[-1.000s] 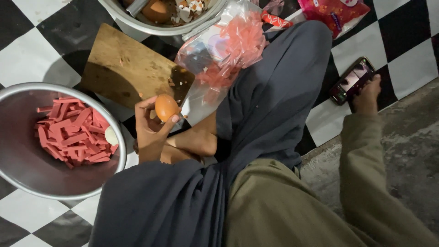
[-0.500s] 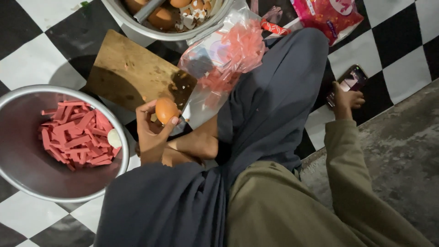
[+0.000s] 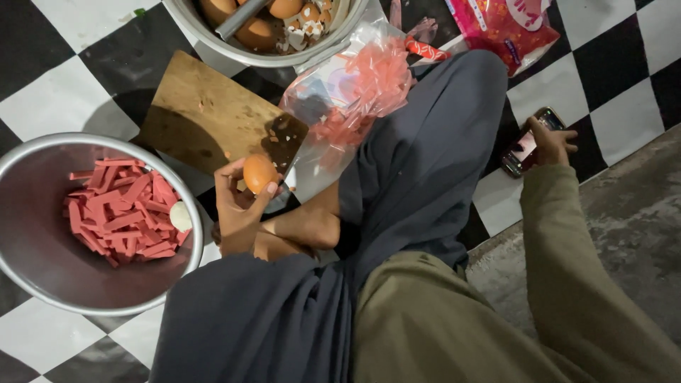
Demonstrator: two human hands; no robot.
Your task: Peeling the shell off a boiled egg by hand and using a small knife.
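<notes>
Egg (image 3: 259, 174), brown, sits in the left hand (image 3: 237, 206), fingers and thumb clamped around it, just above the person's bare foot (image 3: 305, 227) and at the 5 o'clock corner of the wooden board (image 3: 206, 113). Shell crumbs lie on the board's dark corner beside the egg.

Right hand (image 3: 550, 145) rests on a phone (image 3: 528, 142) lying on the checkered floor at 3 o'clock; fingers touch its edge, but whether they grip it cannot be told.

Steel bowl (image 3: 42, 291) at 9 o'clock holds red strips (image 3: 120, 213) and one pale peeled piece (image 3: 181, 216) at its right rim.

Second metal bowl (image 3: 213, 42) at 12 o'clock holds brown eggs (image 3: 255, 32), broken shell and a grey handle.

Packages: clear plastic bag (image 3: 355, 92) with crumpled pink-red wrappers inside, between board and knee at 12–1 o'clock; red-pink printed pouch (image 3: 507, 28), shiny, at 1 o'clock on the floor; small red wrapper scrap (image 3: 425, 48) just left of it.

Dark grey cloth (image 3: 418, 163) covers the legs; olive sleeve (image 3: 582, 269) runs to the right hand.
</notes>
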